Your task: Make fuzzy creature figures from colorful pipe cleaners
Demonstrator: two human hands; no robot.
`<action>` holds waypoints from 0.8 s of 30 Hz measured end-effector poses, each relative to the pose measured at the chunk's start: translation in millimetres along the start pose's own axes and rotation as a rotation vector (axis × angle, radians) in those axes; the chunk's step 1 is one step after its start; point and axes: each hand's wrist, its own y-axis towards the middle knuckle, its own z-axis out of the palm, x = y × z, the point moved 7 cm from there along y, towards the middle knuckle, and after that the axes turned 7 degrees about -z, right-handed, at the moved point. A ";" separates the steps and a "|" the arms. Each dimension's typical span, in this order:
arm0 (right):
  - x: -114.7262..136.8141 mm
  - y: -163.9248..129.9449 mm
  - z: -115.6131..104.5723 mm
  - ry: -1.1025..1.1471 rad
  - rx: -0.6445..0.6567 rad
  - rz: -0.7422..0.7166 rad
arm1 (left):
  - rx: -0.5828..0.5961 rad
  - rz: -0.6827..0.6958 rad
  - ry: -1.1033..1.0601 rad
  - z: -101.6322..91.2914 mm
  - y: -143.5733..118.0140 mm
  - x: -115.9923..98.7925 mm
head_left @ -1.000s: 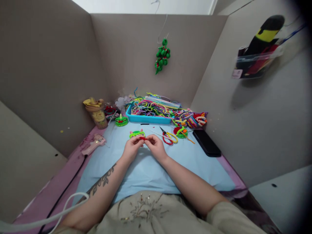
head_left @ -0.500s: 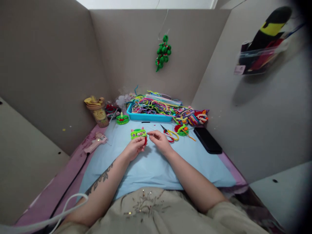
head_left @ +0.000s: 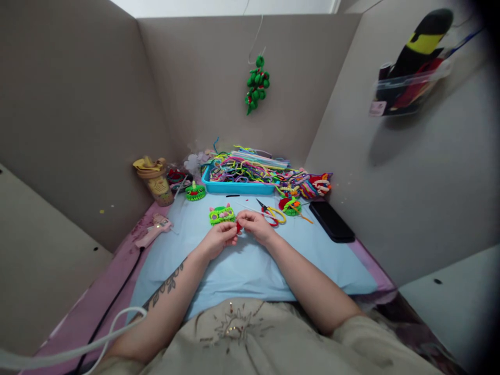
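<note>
My left hand [head_left: 217,240] and my right hand [head_left: 254,225] meet over the light blue mat [head_left: 242,260], both pinching a small red piece [head_left: 238,226] between their fingertips. Just beyond the fingers lies a green fuzzy craft figure [head_left: 221,214] with pink ears. Red-and-yellow handled scissors [head_left: 270,213] lie right of my right hand, close to it.
A blue tray [head_left: 234,186] heaped with coloured pipe cleaners stands at the back. Around it are a green round figure [head_left: 195,192], a red-green figure [head_left: 291,205], a black phone [head_left: 331,221], a pink glue gun [head_left: 153,230], a jar [head_left: 155,180]. Beige partition walls enclose the desk; a green ornament [head_left: 255,83] hangs above.
My right hand, apart from the left half a second ago, has come back to the left hand and now pinches the red piece with it. The view shifted slightly.
</note>
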 end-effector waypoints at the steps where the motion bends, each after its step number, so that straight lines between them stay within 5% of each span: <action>1: 1.6 -0.2 0.8 -0.013 0.010 -0.013 | 0.001 0.002 0.015 0.3 0.0 0.1; 9: 0.0 0.8 3.5 -0.116 0.042 -0.117 | -0.063 0.147 0.164 -4.1 2.1 -8.7; 16: 8.1 -0.2 0.8 -0.330 0.073 -0.153 | -0.262 0.348 0.244 -17.0 1.9 -16.9; 24: 8.2 -3.3 -1.8 -0.334 0.120 -0.092 | -0.164 0.265 0.146 -13.5 0.6 -12.0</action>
